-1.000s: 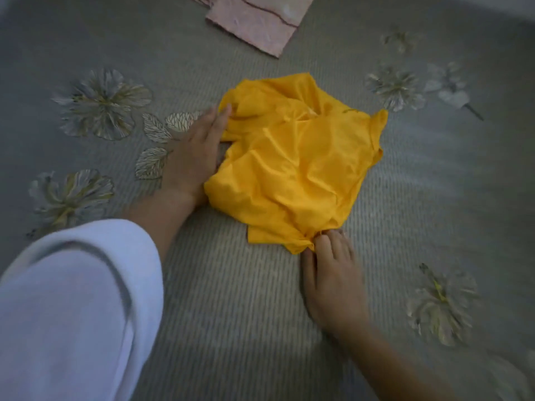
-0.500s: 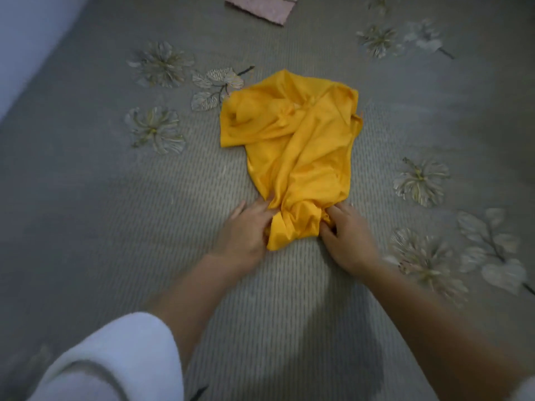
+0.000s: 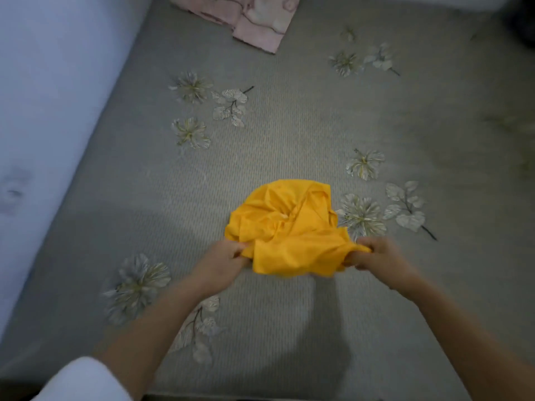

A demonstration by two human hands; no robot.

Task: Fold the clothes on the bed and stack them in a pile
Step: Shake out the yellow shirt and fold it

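Gripping the crumpled yellow garment [image 3: 285, 230] at its near corners, the left hand [image 3: 221, 261] and right hand [image 3: 377, 256] curl their fingers into it over the grey flowered bed [image 3: 289, 134].

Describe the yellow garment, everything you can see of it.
The yellow garment is plain, bright, thin-looking fabric, heavily creased and bunched in a loose heap, not yet folded. Its far part lies on the grey flowered bed cover. Its near edge is stretched between the left hand and the right hand, each gripping one end. What kind of garment it is cannot be told.
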